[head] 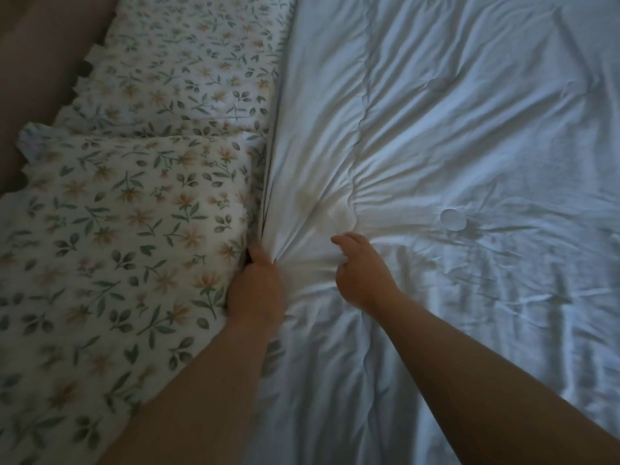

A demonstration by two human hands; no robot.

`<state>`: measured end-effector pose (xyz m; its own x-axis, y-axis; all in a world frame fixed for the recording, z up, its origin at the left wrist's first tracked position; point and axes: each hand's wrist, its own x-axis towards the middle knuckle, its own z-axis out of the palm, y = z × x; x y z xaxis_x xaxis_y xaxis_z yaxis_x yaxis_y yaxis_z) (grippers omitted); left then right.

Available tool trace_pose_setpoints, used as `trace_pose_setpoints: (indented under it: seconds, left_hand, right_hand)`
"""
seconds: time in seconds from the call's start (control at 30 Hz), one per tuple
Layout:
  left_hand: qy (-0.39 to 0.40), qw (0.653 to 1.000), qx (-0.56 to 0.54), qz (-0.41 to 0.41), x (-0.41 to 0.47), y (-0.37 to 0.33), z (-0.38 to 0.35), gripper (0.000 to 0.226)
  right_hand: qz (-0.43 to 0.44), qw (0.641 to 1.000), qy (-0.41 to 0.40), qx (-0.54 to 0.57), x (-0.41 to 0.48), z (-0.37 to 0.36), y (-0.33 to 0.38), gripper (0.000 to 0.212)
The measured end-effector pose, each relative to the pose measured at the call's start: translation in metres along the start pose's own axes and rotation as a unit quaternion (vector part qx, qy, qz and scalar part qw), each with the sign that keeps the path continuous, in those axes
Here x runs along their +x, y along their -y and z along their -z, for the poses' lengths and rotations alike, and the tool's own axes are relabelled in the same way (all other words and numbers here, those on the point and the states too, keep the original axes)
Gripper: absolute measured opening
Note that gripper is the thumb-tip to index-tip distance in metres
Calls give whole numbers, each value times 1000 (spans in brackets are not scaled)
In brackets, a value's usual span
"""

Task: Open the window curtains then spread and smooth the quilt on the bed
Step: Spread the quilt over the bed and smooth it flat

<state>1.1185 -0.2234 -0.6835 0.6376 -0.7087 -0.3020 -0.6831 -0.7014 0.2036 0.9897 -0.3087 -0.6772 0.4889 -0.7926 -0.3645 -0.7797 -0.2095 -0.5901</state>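
Observation:
A white quilt [453, 146] covers the right side of the bed and is creased, with folds running toward my hands. My left hand [256, 286] grips the quilt's bunched left edge where it meets the floral pillows. My right hand [364, 273] lies on the quilt a little to the right. Its fingers are curled and pinch a small fold of the fabric. The hand is slightly blurred. No window or curtains are in view.
Two floral pillows lie along the left, a near one [110, 236] and a far one [194, 62]. A beige headboard [37, 62] stands behind them at the upper left. The room is dim.

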Motion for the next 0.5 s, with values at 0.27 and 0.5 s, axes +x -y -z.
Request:
trace_pose_setpoints:
  seconds: [0.27, 0.5]
  left_hand:
    - [-70, 975, 126, -170, -102, 21, -4, 66]
    - [56, 959, 194, -201, -222, 86, -65, 84]
  right_hand:
    - [-31, 999, 6, -21, -109, -5, -31, 57]
    - [-115, 970, 136, -164, -211, -32, -73, 91]
